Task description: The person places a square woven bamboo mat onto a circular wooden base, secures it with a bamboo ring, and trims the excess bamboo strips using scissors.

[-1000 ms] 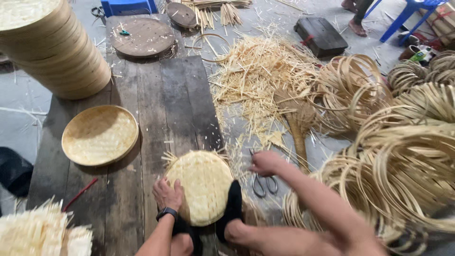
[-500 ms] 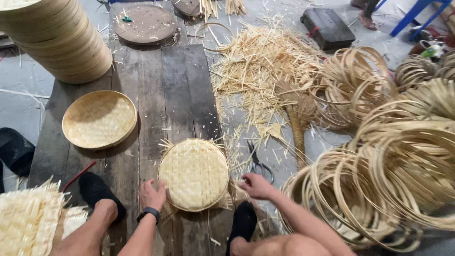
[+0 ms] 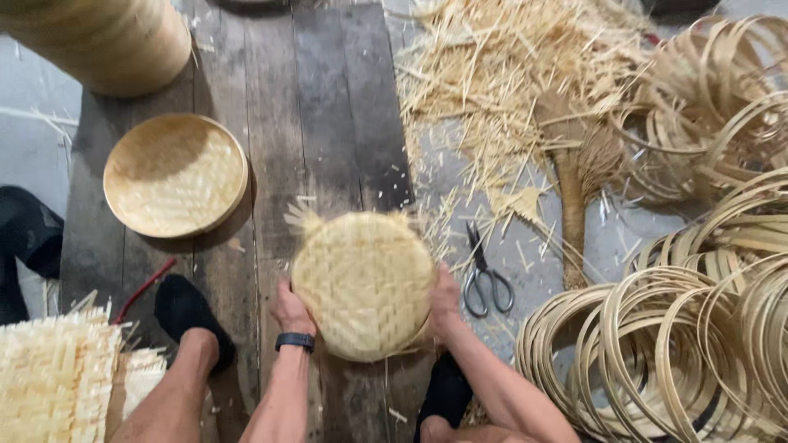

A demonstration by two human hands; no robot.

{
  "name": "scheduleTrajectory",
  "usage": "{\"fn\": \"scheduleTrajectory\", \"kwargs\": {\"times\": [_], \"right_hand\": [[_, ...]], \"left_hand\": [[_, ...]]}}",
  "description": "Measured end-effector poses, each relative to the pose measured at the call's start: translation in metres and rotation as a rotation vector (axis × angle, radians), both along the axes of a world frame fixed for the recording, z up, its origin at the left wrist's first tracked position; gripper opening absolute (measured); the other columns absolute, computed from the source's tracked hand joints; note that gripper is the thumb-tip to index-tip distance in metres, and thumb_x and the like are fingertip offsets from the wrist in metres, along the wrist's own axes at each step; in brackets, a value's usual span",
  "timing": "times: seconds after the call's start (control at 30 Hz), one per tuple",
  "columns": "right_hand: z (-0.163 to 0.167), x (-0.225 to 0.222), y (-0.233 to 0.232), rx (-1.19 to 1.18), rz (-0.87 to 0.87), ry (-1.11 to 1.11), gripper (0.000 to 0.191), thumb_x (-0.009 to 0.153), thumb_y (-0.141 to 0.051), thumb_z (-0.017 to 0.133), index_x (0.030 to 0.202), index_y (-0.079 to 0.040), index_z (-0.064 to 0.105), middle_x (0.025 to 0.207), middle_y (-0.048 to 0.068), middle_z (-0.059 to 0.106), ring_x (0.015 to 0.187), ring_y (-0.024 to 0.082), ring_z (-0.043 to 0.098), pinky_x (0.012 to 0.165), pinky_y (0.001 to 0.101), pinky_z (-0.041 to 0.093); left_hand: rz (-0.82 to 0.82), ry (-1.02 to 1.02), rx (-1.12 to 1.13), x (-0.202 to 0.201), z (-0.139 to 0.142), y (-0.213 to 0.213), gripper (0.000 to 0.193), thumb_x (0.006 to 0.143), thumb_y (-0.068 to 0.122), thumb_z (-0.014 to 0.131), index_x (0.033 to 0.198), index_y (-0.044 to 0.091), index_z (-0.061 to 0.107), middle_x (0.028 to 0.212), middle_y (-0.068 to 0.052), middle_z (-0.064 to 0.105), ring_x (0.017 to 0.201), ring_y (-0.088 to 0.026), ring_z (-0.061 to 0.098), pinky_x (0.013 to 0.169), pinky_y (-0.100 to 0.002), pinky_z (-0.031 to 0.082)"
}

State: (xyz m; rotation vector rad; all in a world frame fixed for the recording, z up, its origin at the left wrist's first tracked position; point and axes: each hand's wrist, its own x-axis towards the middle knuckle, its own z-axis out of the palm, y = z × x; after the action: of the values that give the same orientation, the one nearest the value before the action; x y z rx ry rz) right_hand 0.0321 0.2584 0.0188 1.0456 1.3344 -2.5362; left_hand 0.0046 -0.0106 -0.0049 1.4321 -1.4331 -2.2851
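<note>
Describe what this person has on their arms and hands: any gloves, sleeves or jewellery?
No gloves and no sleeves: both forearms are bare right down to the hands. The left hand has a black band, like a watch or fitness strap, around its wrist. The right hand wears nothing that shows, with no rings or bracelets visible on it.

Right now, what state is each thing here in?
Round woven bamboo tray: gripped at both sides, untrimmed strips poking from its rim.
Left hand: on tray's left edge.
Right hand: on tray's right edge.
Finished rimmed bamboo tray: lying face up.
Black-handled scissors: closed, on floor.
</note>
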Motion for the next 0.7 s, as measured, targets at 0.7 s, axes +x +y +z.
{"fn": "scheduleTrajectory", "kwargs": {"times": [0.7], "right_hand": [[-0.078, 0.049, 0.115, 1.607, 0.366, 0.017, 0.052, 0.083, -0.033, 0.077, 0.119, 0.003, 0.065, 0.116, 0.024, 0.064, 0.116, 0.04, 0.057, 0.104, 0.0478, 0.045]], "left_hand": [[-0.856, 0.3, -1.371, 0.048, 0.009, 0.071, 0.069, 0.087, 0.042, 0.067, 0.142, 0.003, 0.053, 0.148, -0.028, 0.053, 0.143, -0.04, 0.043, 0.118, -0.056, 0.031]]}}
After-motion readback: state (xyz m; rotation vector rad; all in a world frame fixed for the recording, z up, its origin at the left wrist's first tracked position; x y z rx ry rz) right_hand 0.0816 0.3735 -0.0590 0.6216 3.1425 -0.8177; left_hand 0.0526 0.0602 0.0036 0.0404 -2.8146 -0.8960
